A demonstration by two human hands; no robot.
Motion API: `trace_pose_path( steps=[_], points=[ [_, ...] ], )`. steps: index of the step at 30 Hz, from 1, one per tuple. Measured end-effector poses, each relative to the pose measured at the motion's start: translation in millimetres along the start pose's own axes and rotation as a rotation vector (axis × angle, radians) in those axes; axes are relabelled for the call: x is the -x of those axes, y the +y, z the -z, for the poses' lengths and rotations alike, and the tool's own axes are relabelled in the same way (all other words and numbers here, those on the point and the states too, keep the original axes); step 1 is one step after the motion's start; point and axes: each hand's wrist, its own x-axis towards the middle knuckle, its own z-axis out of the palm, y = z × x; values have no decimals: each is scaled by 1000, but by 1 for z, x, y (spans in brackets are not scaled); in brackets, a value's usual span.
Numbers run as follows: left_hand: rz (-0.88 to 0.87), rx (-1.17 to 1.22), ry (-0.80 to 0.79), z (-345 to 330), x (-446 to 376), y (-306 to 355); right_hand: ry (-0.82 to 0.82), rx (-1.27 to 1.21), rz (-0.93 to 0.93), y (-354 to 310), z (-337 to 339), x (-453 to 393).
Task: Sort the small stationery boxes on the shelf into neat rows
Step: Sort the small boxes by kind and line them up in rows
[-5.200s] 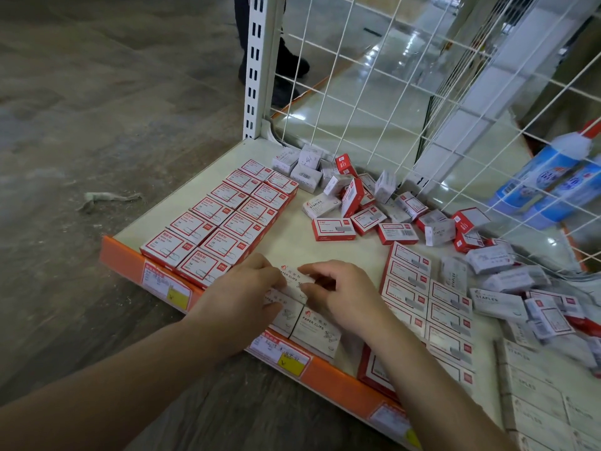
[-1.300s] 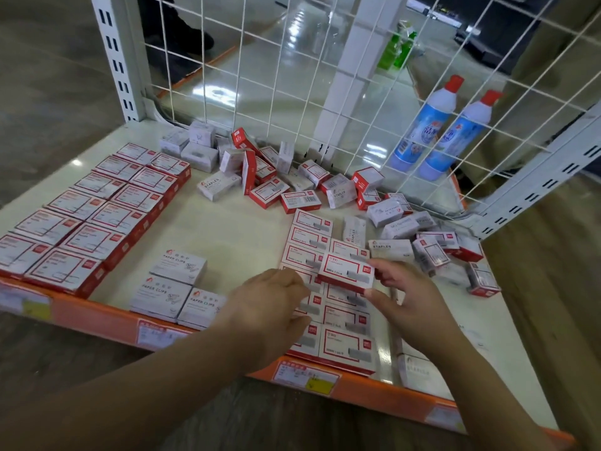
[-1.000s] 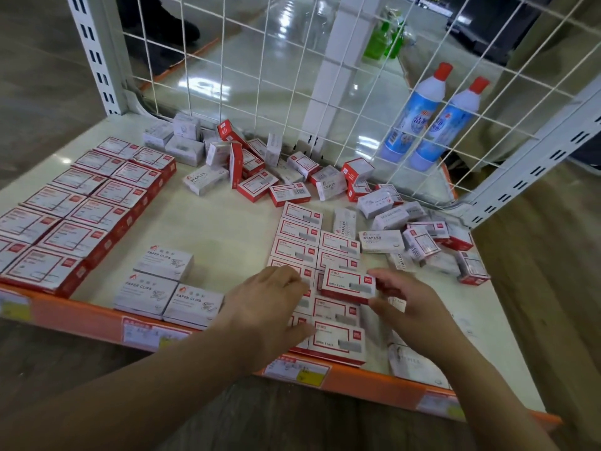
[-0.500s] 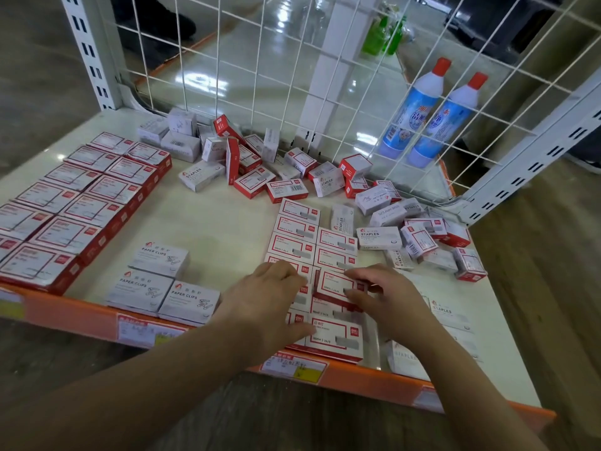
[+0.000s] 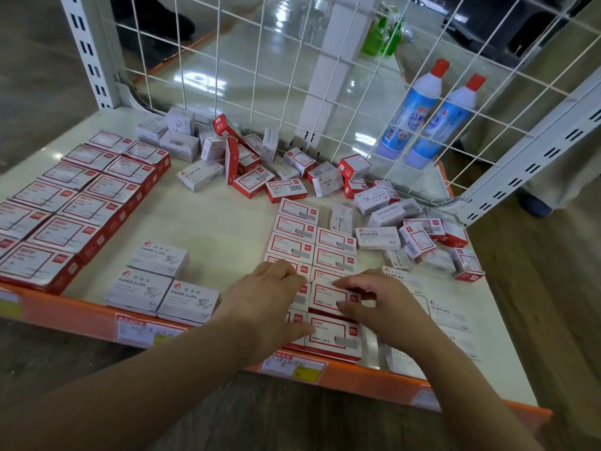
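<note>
Here the smooth cream shelf (image 5: 227,222), edged in front by an orange strip (image 5: 81,315) with paper price labels, carries many small rectangular cardboard boxes. The right hand (image 5: 383,304) curls its thumb and fingers round one flat red-and-white staple box (image 5: 331,297) and holds it in the right column of two neat rows of staple boxes (image 5: 302,236) at the shelf's middle front. The left hand (image 5: 266,304) lies flat with relaxed, straight fingers across the left column beside it, pressing on those boxes.

At the far left, a tidy block of larger red-framed boxes (image 5: 74,203) sits in two columns. Three matt white paper clip boxes (image 5: 156,281) stand close together near the front edge, between the block and the hands. Along the back, against the white wire mesh panel (image 5: 260,76), a loose heap of red and white boxes (image 5: 260,164) lies jumbled, some on edge, some tilted. More white boxes printed STAPLES (image 5: 377,237) are scattered to the right. Behind the mesh stand two glossy blue-and-white plastic bottles (image 5: 422,115) with red caps.
</note>
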Motion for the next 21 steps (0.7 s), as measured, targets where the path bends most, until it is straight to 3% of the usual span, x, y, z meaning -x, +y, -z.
trace_pose_path(
  steps=[21],
  points=[
    [7,8,-18,2,1,2,-32,-39,42,3,-1,2]
  ],
)
